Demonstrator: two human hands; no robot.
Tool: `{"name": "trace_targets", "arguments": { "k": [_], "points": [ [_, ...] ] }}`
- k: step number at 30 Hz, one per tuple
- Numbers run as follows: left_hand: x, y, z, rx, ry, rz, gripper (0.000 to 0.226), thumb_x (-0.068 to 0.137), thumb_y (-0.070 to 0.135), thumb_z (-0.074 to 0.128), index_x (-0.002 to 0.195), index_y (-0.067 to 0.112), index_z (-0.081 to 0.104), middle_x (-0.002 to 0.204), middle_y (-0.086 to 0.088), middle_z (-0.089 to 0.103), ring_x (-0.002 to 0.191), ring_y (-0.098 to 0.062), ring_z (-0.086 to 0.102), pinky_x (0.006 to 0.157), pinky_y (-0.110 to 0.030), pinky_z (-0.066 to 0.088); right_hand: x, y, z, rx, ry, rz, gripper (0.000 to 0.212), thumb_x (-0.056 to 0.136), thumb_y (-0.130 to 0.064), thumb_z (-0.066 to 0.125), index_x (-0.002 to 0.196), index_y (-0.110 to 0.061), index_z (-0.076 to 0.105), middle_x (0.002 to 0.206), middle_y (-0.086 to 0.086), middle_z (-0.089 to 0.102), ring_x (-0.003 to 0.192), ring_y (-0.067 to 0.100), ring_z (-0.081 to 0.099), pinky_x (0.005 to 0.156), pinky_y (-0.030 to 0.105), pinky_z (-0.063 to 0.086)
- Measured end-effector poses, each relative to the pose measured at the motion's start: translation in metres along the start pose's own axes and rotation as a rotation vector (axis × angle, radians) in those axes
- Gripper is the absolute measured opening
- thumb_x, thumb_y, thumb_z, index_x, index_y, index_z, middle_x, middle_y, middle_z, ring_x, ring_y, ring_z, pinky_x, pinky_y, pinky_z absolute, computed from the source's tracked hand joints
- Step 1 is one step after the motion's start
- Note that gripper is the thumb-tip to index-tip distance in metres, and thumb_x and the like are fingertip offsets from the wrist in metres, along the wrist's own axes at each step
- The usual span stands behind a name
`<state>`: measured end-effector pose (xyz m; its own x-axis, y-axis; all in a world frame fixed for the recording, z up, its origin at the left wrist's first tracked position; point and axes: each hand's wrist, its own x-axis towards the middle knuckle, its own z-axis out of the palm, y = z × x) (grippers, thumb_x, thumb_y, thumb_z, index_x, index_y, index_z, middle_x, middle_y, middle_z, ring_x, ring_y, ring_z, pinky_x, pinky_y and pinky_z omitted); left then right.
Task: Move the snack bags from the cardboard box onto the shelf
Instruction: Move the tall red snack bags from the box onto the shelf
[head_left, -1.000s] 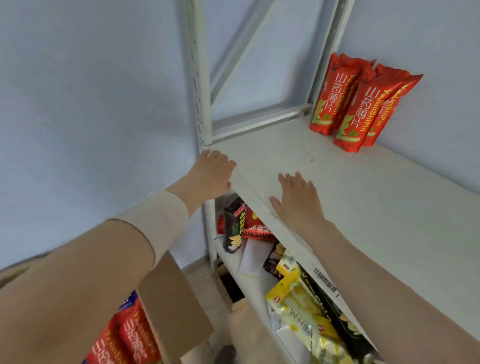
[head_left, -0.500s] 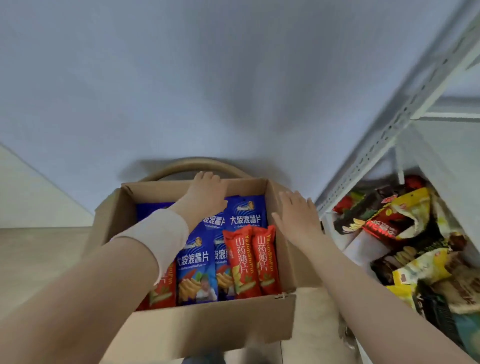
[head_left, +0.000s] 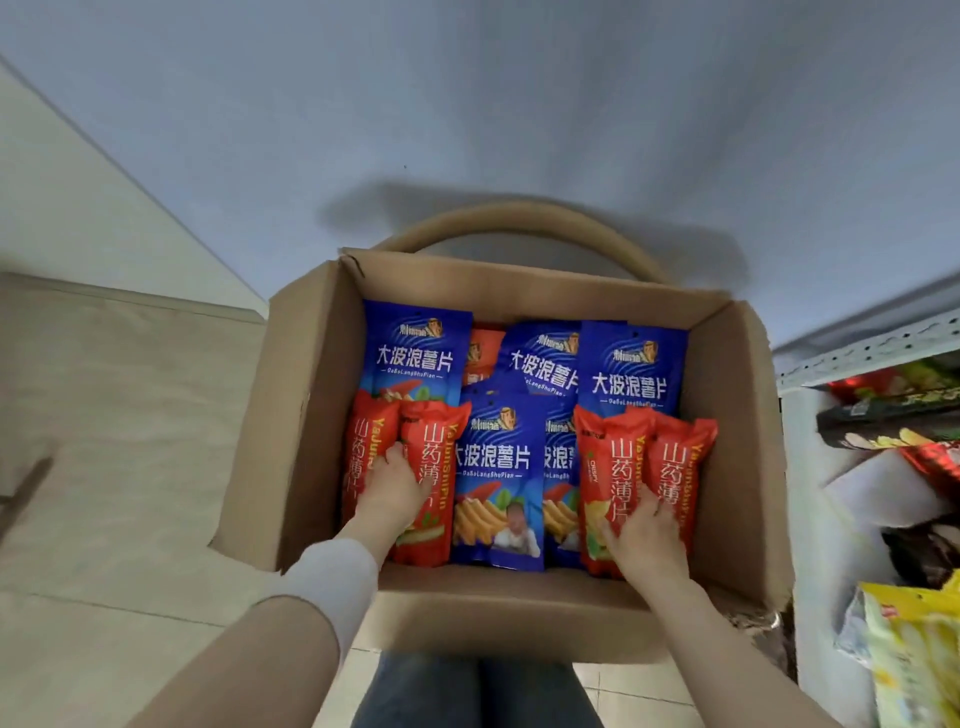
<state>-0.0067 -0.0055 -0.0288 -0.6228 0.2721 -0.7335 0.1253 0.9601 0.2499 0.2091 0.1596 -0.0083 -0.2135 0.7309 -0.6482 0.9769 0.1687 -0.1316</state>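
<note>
Red bags: left hand grips two, right hand two; blue bags: five

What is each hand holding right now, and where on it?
Left hand rests low on the left red bags, right hand low on the right red bags; a closed grip cannot be told.

Print showing all over the bags in the cardboard box!
The blue bags at twelve o'clock are reading 大波浪薯片, DaBoLangShuPian beneath; the red bags at four and eight o'clock are showing 山药薄片, one carrying CRISPY.
</note>
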Motion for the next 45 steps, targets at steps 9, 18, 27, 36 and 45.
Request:
{"name": "trace_targets", "arguments": {
  "k": [9, 18, 27, 36, 45],
  "points": [
    [0.030, 0.003, 0.048, -0.094, 0.173, -0.152, 0.086, 0.076, 0.044, 0.072, 0.141, 0.010, 0.029, 0.138, -0.015, 0.038, 0.129, -0.031, 0.036, 0.107, -0.042, 0.032, 0.039, 0.019, 0.044, 0.237, -0.008, 0.202, 0.089, 0.063, -0.022, 0.085, 0.127, -0.011, 0.026, 0.131, 0.022, 0.043, 0.118, 0.039, 0.046, 0.091, 0.047, 0.042],
    [0.028, 0.003, 0.060, -0.323, 0.066, -0.098, 0.076, 0.066, 0.037, 0.082, 0.115, 0.017, 0.028, 0.125, -0.012, 0.051, 0.114, -0.031, 0.053, 0.090, -0.040, 0.044, 0.040, 0.021, 0.044, 0.317, -0.024, 0.107, 0.104, 0.054, -0.038, 0.088, 0.133, -0.009, 0.028, 0.128, 0.016, 0.051, 0.115, 0.033, 0.053, 0.091, 0.043, 0.045],
    [-0.006, 0.025, 0.001, -0.637, -0.079, 0.205, 0.098, 0.063, 0.032, 0.084, 0.140, 0.019, 0.025, 0.127, -0.001, 0.053, 0.115, -0.019, 0.054, 0.098, -0.039, 0.044, -0.003, 0.022, 0.000, 0.713, -0.150, 0.033, 0.095, 0.061, -0.030, 0.086, 0.137, -0.016, 0.029, 0.132, 0.006, 0.050, 0.121, 0.024, 0.049, 0.103, 0.044, 0.040],
    [-0.092, 0.127, -0.048, -0.765, -0.449, 0.633, 0.078, 0.059, 0.058, 0.077, 0.119, 0.036, 0.031, 0.112, 0.014, 0.058, 0.094, 0.001, 0.060, 0.078, -0.023, 0.047, -0.110, 0.067, -0.086, 1.089, 0.011, -0.153, 0.092, 0.047, -0.047, 0.080, 0.129, -0.029, 0.040, 0.113, -0.002, 0.062, 0.087, 0.010, 0.064, 0.061, 0.021, 0.052],
    [-0.228, 0.304, -0.028, -0.607, -0.623, 1.106, 0.074, 0.064, 0.039, 0.079, 0.121, 0.030, 0.032, 0.117, 0.007, 0.057, 0.100, -0.007, 0.063, 0.086, -0.030, 0.051, -0.186, 0.176, -0.183, 1.302, 0.392, -0.220, 0.076, 0.056, -0.031, 0.079, 0.124, -0.022, 0.046, 0.096, -0.009, 0.071, 0.081, 0.003, 0.069, 0.059, 0.015, 0.052]
  ]
}}
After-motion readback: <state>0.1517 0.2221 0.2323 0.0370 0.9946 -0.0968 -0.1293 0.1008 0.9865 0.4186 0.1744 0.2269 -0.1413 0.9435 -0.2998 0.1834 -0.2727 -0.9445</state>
